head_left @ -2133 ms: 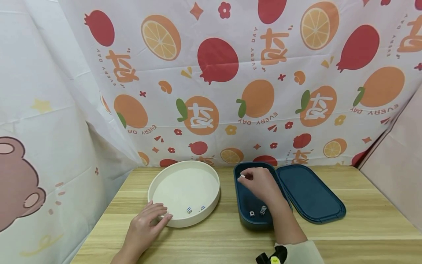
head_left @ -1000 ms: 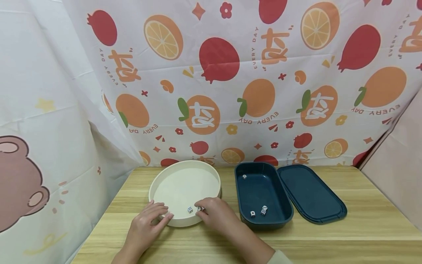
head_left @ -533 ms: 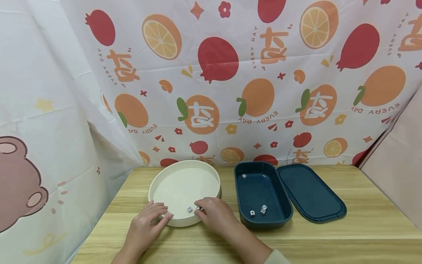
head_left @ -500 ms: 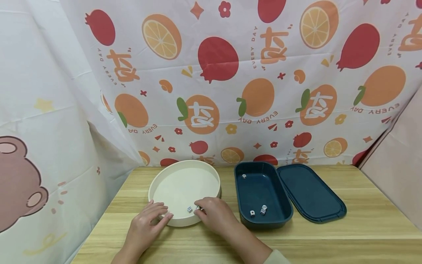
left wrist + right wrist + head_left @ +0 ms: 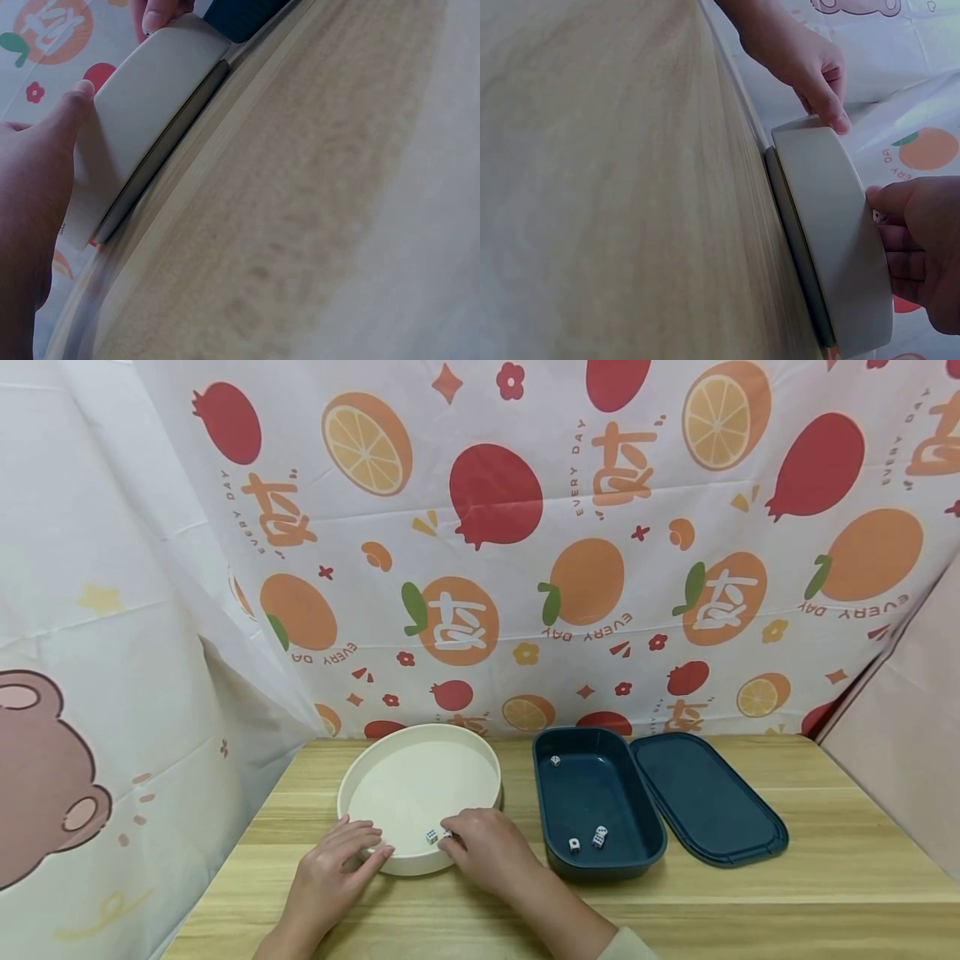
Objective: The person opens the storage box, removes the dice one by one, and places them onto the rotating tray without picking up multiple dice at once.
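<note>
Moved since the earlier frame: right hand (image 5: 487,847), from over the blue box (image 5: 585,793) to the front-right wall of the cream tray (image 5: 408,777), set toward the rear left corner of the desk (image 5: 420,918). Narrow pinch of thumb and fingers around first die (image 5: 878,217), mostly hidden. Just beside, on the tray floor: second die (image 5: 431,837). On the front-left rim: left hand (image 5: 333,864), holding thumb to fingers. Handle each die as light, rigid and robust; expect some slip on smooth faces. Grasp across two opposite faces, keeping fingertips clear of the wall
</note>
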A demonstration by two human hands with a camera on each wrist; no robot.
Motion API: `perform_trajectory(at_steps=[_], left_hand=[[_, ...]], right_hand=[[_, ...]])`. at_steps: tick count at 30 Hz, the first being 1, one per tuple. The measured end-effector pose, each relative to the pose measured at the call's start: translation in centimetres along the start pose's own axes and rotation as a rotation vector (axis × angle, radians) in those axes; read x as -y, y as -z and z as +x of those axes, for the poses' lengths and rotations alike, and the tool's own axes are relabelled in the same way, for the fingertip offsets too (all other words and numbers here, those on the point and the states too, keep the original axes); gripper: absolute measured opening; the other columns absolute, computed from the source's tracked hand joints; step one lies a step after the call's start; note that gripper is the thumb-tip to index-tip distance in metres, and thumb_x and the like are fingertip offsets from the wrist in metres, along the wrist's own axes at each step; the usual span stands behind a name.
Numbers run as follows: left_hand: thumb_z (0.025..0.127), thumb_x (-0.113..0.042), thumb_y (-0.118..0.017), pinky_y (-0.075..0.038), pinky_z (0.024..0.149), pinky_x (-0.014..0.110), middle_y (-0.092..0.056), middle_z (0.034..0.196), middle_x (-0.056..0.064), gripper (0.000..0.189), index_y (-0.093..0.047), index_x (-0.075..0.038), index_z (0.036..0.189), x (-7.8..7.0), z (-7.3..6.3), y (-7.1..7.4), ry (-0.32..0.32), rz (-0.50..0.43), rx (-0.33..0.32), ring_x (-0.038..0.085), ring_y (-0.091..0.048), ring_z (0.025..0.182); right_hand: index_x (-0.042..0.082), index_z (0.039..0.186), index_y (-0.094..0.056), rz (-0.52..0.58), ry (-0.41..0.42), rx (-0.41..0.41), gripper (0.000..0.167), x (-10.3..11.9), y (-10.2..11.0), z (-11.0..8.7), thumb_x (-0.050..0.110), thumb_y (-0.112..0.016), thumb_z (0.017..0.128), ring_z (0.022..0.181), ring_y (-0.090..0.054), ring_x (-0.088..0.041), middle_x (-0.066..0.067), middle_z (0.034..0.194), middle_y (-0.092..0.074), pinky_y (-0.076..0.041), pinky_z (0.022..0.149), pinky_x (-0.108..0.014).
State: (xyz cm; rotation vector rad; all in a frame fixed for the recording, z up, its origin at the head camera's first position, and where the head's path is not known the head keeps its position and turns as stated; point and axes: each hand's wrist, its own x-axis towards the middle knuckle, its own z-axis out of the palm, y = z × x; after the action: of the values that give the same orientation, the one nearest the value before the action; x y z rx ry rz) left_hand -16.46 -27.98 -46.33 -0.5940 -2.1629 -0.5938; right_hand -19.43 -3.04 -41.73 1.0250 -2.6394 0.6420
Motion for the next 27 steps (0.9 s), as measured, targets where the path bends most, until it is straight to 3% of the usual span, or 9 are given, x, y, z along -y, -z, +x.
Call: perform_trajectory(at_steps=[27], left_hand=[[0.072,-0.02,-0.086,-0.034,0.116,0.015,-0.075,0.085,0.001,0.015,-0.077,-0.012,0.082,0.18,-0.14,-0.04,0.012,-0.009,0.012,0.024,-0.071,0.09]], right_hand=[[0.014,0.11,-0.075,-0.071,0.034,0.041,0.024,0.03,-0.16,0.0,0.03,-0.064,0.095,0.086,-0.065,-0.007,0.006,0.092,-0.072,-0.056,0.083,-0.025]])
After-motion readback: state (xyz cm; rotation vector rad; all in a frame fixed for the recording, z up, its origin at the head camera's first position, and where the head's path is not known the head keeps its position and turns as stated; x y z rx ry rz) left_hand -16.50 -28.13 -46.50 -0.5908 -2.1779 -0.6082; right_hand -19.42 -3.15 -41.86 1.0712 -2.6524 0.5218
